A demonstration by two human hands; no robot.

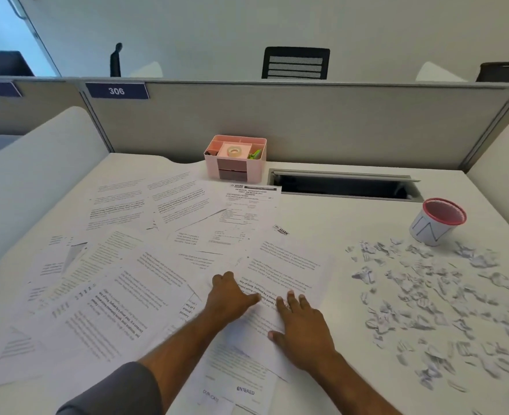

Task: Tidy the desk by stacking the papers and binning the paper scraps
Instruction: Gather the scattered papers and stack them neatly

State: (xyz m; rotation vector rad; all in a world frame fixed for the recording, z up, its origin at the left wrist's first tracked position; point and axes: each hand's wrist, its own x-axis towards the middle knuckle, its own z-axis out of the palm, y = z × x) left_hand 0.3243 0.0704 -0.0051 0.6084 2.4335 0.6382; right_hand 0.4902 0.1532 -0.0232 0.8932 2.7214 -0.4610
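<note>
Printed white paper sheets point(145, 265) lie scattered across the white worktop point(352, 223), both hands pressing one sheet, left hand point(232, 293) and right hand point(302, 327) fingers point(290, 298) spread flat. Torn paper scraps point(427, 295) litter the right side beside a tilted red-rimmed mesh bin point(437, 221).

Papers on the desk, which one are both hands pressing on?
The sheet nearest the scraps, at the spread's right edge; left hand and right hand lie flat on it.

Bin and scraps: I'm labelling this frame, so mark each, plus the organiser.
Bin point(427, 232): head view, white side wall.
Scraps point(433, 298): head view, middle of the pile.
Organiser point(237, 170): head view, front face.
</note>
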